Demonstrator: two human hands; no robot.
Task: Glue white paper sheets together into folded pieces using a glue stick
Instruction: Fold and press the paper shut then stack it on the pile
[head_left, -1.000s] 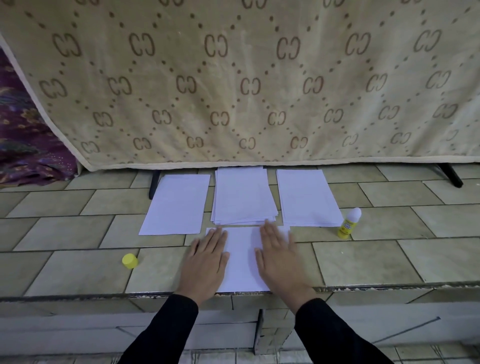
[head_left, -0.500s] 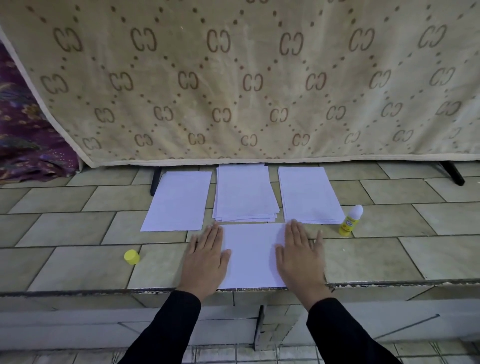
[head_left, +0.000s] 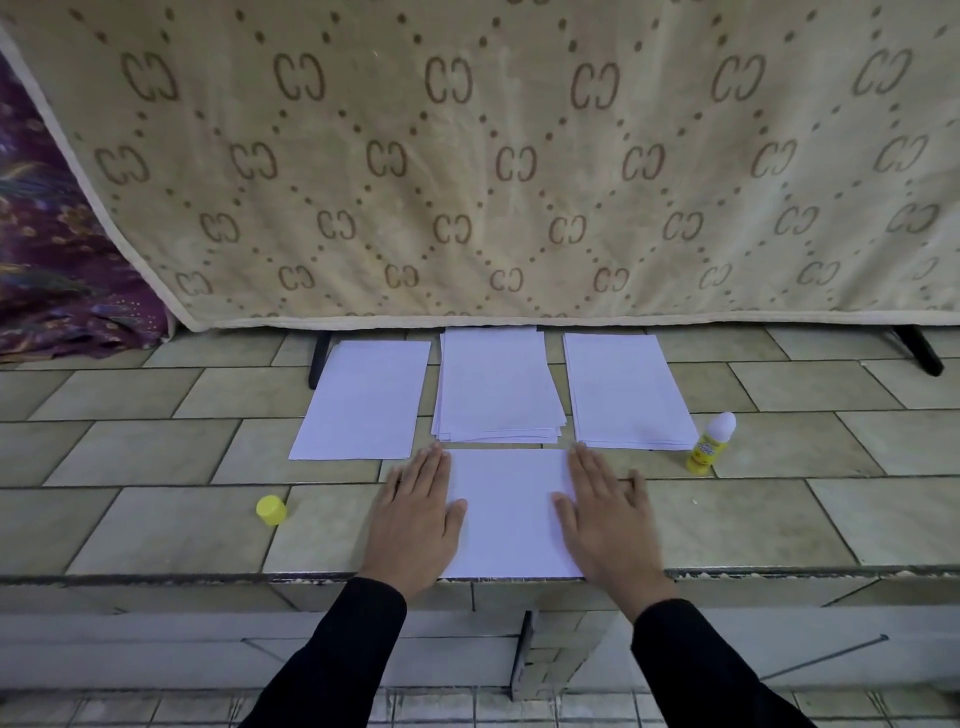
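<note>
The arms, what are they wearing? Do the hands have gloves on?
Long, plain black sleeves cover both arms: the left sleeve and the right sleeve both end at the wrists. The left hand and right hand are bare, with no gloves.

surface (head_left: 779, 519): glazed beige tiles, faint sheen; front edge rough and chipped
paper sheet (head_left: 509, 514): thin, smooth, matt white
glue stick (head_left: 709, 444): glossy yellow plastic, white tip
cap (head_left: 271, 510): smooth yellow plastic
hanging cloth (head_left: 519, 156): soft matt beige fabric
sleeve (head_left: 337, 665): matt black cloth
</note>
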